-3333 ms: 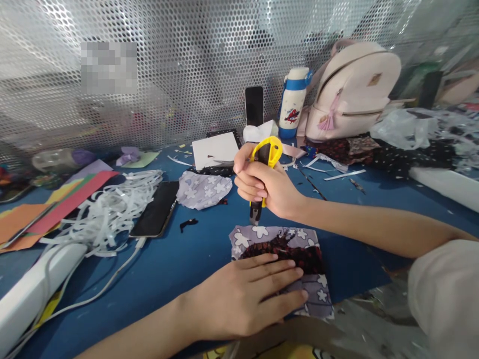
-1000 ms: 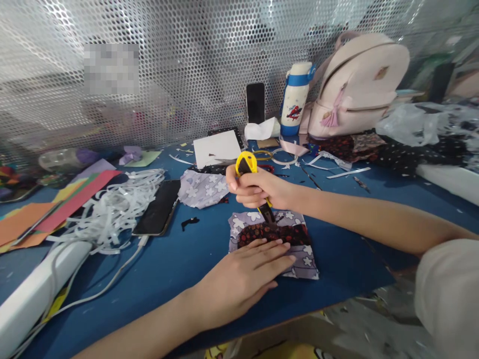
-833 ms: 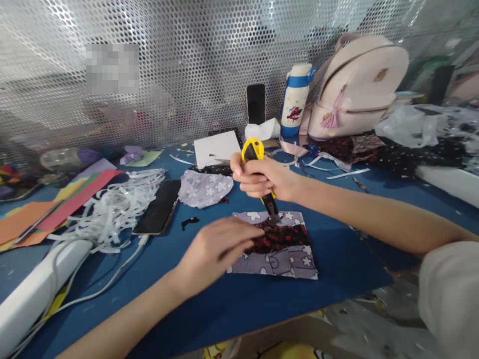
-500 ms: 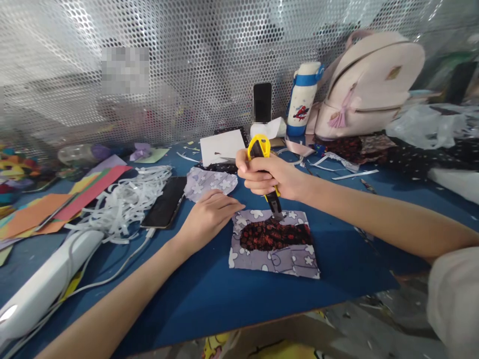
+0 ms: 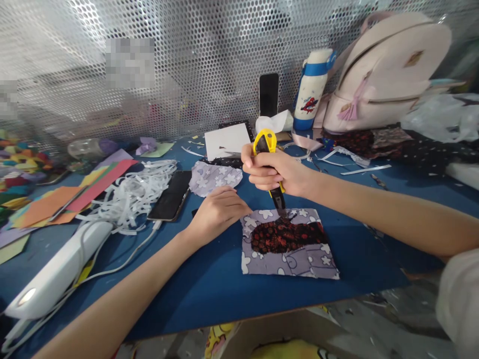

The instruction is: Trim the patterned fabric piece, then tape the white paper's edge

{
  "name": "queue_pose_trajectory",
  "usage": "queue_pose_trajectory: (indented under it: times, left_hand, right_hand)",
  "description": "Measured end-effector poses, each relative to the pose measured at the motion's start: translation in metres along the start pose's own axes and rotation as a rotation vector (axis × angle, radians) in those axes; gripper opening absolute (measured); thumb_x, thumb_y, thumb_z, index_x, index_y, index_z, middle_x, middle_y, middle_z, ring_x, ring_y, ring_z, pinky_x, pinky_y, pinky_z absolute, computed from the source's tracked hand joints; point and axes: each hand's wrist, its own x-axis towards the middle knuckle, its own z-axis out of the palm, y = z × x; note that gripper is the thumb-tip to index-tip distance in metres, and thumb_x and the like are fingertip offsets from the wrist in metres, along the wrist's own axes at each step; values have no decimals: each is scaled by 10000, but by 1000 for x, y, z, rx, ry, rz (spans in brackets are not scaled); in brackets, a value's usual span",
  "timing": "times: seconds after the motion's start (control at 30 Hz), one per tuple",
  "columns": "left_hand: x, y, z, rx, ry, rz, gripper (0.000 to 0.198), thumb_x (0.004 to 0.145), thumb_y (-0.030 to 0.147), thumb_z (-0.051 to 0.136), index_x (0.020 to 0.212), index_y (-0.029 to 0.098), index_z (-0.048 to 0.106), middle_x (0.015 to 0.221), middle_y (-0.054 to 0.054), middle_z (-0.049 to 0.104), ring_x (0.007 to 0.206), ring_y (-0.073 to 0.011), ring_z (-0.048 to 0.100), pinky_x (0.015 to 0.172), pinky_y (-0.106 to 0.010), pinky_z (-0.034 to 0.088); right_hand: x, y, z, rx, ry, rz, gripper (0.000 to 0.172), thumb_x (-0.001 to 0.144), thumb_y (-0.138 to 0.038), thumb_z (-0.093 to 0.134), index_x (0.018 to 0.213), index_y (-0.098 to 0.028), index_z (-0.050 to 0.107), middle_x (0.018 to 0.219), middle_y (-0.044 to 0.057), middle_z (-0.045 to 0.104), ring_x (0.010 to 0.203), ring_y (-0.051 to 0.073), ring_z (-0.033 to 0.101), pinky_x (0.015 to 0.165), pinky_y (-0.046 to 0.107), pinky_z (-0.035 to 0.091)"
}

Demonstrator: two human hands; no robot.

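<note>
My right hand (image 5: 275, 172) is wrapped round a yellow-and-black utility knife (image 5: 278, 198), held upright with its tip down. That tip meets the upper edge of a dark red-and-black patterned fabric patch (image 5: 286, 237). The patch lies on a rectangular lilac piece with white flowers (image 5: 299, 264), flat on the blue table. My left hand (image 5: 220, 212) rests palm down, fingers stretched towards the upper left corner of that piece; the fingertips are at the corner, and the thumb is hidden. Behind it lies a loose lilac floral scrap (image 5: 215, 178).
A phone (image 5: 171, 195) on a cable, shredded white strips (image 5: 130, 197), coloured paper (image 5: 101, 187) and a white device (image 5: 58, 271) lie left. At the back stand a bottle (image 5: 311, 89), an upright phone (image 5: 268, 94) and a backpack (image 5: 385, 75). A white card (image 5: 226, 143) lies behind my hands.
The view has shifted slightly, so most things appear further right. My right hand keeps its grip with the knife tip at the patch's upper edge; my left hand stays by the corner.
</note>
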Motion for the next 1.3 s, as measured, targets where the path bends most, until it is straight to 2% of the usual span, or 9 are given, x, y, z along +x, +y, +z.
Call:
queue_pose_trajectory:
  times: [0.1,0.27,0.43,0.6,0.7,0.8,0.93,1.03,1.3]
  left_hand:
    - [0,2,1,-145,8,-76,183,1003,264,578,952,228,750,945,-13,782,888,-164,706,1003,-396,476]
    - [3,8,-2,-317,58,-167,154,977,226,614,910,194,749,959,-42,782,906,-156,722,889,-313,545]
    - [5,21,-4,-621,82,-354,108,941,222,665,905,179,757,986,-60,786,939,-175,734,889,-306,577]
    - [8,31,-1,-685,109,-487,97,913,224,702,874,167,769,872,-41,787,827,-161,744,814,-265,596]
    - [8,29,-4,-666,79,-461,88,912,211,698,878,170,768,896,-39,788,854,-160,742,829,-263,592]
    - [4,18,-9,-594,43,-365,89,919,181,680,889,178,764,962,-44,784,917,-154,730,889,-274,569]
    - [-2,-1,-17,-479,-47,-236,112,931,168,654,908,193,761,1024,-51,769,958,-155,705,910,-300,551]
    - [-5,-9,-21,-431,-112,-162,125,937,169,640,905,190,759,1040,-64,763,975,-168,691,908,-317,546]
    - [-5,-12,-22,-422,-156,-128,113,920,135,663,901,182,765,1067,-73,754,977,-178,662,910,-322,523]
  right_hand:
    - [0,2,0,4,0,4,173,835,-52,451,775,-193,530,446,-131,269,369,51,111,334,127,209]
    - [-2,2,3,25,9,6,200,820,-34,431,751,-189,538,425,-127,267,364,52,99,337,117,230]
    - [-4,0,6,45,6,-1,207,831,-45,425,730,-192,530,443,-114,254,371,54,107,344,112,230]
    - [-6,1,9,69,-10,11,197,849,-69,442,729,-197,532,455,-109,244,372,50,124,353,116,233]
    - [-7,2,11,87,-7,-12,221,877,-64,418,735,-199,519,471,-105,228,377,54,121,357,130,214]
    - [-7,5,16,120,55,-101,244,927,-69,384,772,-201,518,495,-101,216,401,63,120,380,152,206]
    - [-7,16,25,105,164,-238,104,940,-130,502,909,-217,550,563,-100,230,472,71,171,464,173,261]
    - [-7,25,29,43,178,-270,68,927,-162,575,908,-224,554,595,-95,252,512,74,223,515,192,294]
    - [-6,28,27,-38,181,-303,51,949,-223,591,906,-226,564,593,-93,291,523,79,252,533,223,300]
